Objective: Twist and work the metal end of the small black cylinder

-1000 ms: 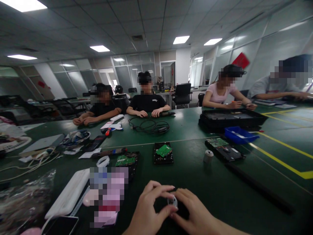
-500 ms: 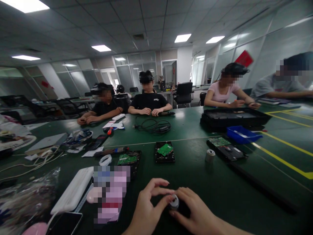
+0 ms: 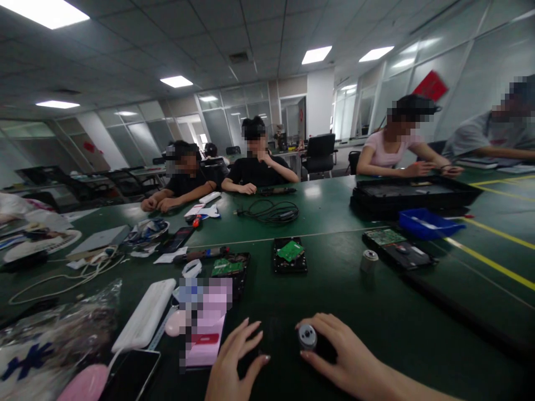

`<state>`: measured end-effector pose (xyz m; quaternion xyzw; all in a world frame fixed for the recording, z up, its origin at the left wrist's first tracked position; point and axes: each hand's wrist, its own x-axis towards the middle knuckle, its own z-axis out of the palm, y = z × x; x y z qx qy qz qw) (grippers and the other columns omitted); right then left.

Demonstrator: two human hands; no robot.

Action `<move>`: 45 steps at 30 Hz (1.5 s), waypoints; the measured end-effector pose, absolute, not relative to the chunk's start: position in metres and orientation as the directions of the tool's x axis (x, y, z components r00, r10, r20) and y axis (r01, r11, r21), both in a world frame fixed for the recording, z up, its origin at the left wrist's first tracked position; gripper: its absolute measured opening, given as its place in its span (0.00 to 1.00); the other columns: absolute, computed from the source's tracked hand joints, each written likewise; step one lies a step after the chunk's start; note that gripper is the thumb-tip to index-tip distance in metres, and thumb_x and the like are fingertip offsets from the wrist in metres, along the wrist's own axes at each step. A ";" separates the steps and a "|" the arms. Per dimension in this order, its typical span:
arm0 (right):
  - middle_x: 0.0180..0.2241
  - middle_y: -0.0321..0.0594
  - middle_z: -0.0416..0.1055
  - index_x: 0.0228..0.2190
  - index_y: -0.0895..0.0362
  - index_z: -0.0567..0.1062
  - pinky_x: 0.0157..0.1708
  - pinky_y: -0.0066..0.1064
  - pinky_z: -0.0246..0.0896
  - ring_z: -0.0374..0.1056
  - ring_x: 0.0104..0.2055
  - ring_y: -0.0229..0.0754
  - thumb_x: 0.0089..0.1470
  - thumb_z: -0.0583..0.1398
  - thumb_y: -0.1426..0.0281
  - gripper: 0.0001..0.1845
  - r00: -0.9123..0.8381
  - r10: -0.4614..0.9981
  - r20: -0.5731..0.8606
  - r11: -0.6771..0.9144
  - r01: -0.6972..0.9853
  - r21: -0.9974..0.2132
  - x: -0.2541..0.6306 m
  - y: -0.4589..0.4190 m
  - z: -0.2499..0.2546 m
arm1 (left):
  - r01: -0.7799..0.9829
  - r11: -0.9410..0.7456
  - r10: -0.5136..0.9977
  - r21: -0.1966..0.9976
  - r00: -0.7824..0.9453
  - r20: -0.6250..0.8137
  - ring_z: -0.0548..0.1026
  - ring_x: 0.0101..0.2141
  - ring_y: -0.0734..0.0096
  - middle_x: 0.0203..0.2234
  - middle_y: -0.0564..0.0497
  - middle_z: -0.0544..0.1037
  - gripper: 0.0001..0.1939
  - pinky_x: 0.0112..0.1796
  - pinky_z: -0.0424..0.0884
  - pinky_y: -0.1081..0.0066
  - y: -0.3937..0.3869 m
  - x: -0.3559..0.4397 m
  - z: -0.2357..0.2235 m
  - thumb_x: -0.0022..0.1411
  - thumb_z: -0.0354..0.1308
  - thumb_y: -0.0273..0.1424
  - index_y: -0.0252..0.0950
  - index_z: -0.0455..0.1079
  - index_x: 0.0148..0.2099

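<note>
My right hand has its thumb and fingers wrapped around a small silver motor, whose round end with dark holes faces up. To the left, my left hand is apart from the motor, its fingers spread with nothing in them. A second silver cylinder, much like the motor, stands upright farther off on the green table. Ahead of my hands lies a black hard drive with a green circuit board on top.
On the left lie a pink notebook, a white power bank, a phone and a plastic bag. A blue tray and a long black strip are at right. Several people sit around the table.
My left hand has let go of the motor's top and moved left, opening its fingers. The right hand still holds the motor. A person opposite has raised a hand to the face.
</note>
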<state>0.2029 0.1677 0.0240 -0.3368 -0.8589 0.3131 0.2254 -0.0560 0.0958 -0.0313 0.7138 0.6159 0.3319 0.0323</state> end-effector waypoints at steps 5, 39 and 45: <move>0.42 0.41 0.72 0.45 0.53 0.71 0.47 0.38 0.61 0.67 0.44 0.46 0.56 0.60 0.66 0.14 -0.670 0.717 0.191 0.583 0.427 -0.691 0.204 0.169 0.020 | 0.806 -0.265 0.870 0.529 -0.036 0.491 0.80 0.42 0.61 0.39 0.52 0.82 0.06 0.43 0.78 0.64 0.097 -0.045 -0.016 0.59 0.63 0.32 0.44 0.76 0.40; 0.41 0.44 0.73 0.42 0.57 0.72 0.44 0.38 0.60 0.67 0.42 0.48 0.53 0.60 0.67 0.14 -0.689 0.699 0.193 0.598 0.416 -0.685 0.203 0.173 0.020 | 0.650 -0.351 0.868 0.674 -0.044 0.495 0.80 0.37 0.64 0.37 0.49 0.81 0.05 0.40 0.76 0.68 0.131 0.017 0.037 0.57 0.61 0.30 0.39 0.74 0.38; 0.42 0.41 0.73 0.44 0.53 0.73 0.46 0.39 0.62 0.67 0.43 0.47 0.55 0.60 0.64 0.15 -0.683 0.716 0.142 0.549 0.425 -0.720 0.205 0.172 0.027 | 0.650 -0.119 0.883 0.751 -0.277 0.380 0.74 0.17 0.71 0.29 0.53 0.84 0.16 0.21 0.69 0.75 0.109 -0.038 0.008 0.59 0.61 0.42 0.41 0.58 0.29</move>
